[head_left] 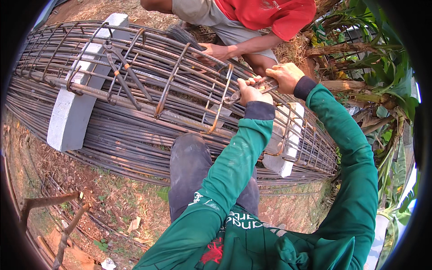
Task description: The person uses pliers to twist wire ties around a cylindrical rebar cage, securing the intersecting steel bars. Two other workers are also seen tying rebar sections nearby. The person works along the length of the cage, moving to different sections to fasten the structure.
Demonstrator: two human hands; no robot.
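Observation:
Over the right half of a long rebar cage, both my hands are closed round a grey metal tool that looks like pliers. My left hand grips it nearer its rounded end, just above a square stirrup. At its other end, my right hand has its fingers curled round it. My fingers hide part of the tool. Further left, steel pincers with orange bands on the handles lie spread across the cage bars, untouched.
Two pale blocks, one at left and one at right, lie crosswise under the cage, on many loose bars. Opposite, a person in a red shirt reaches a hand to a bundle of thin wire. Banana plants stand right.

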